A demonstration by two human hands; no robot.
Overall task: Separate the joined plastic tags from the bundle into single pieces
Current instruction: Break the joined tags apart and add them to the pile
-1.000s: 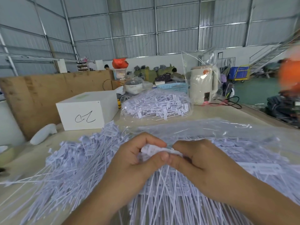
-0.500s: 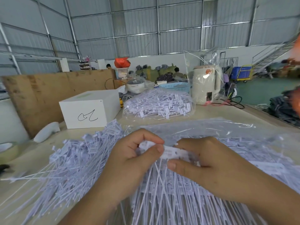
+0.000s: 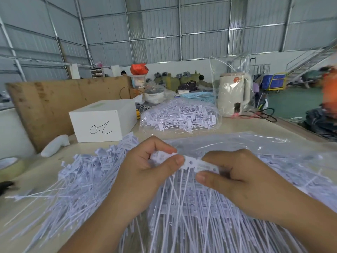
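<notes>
A joined strip of white plastic tags is held up in front of me, its thin tails hanging down. My left hand pinches the strip's left end between thumb and fingers. My right hand pinches the right end the same way. Below and to the left lies a big heap of loose single tags. Under my hands and to the right, more tags lie in a clear plastic bag.
A second clear bag of tags sits further back. A white box with a scribble stands at the left, a brown board behind it. A cream kettle stands at the back right. A tape roll lies at the left edge.
My hands have drawn apart, showing more of the strip between them. The view has shifted slightly.
</notes>
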